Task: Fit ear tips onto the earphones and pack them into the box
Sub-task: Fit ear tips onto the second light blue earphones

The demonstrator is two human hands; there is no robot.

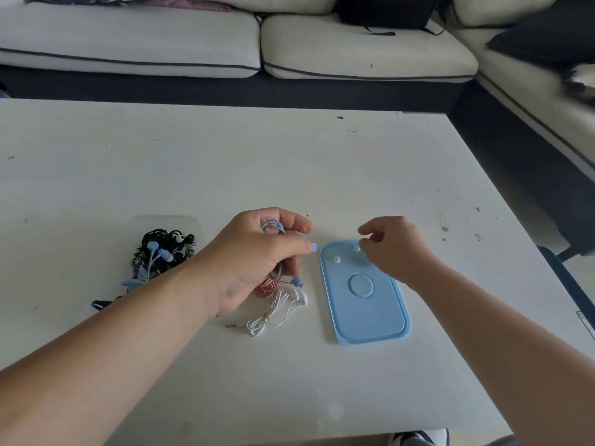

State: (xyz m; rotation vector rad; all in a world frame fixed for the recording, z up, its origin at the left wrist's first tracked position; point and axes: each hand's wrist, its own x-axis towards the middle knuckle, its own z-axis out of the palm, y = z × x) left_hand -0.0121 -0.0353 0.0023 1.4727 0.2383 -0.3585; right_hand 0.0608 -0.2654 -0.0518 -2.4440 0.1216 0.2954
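My left hand grips a coiled blue earphone; one blue bud pokes out past my thumb and the other bud hangs below the hand. My right hand hovers over the top edge of a blue lid, thumb and forefinger pinched together; whether a tip is between them I cannot tell. Two small white ear tips lie on the lid's upper end. White earphones and a red coiled cable lie under my left hand.
A clear box at the left holds a tangle of black and blue earphones. All of it sits on a white table. A pale sofa runs along the far side and right.
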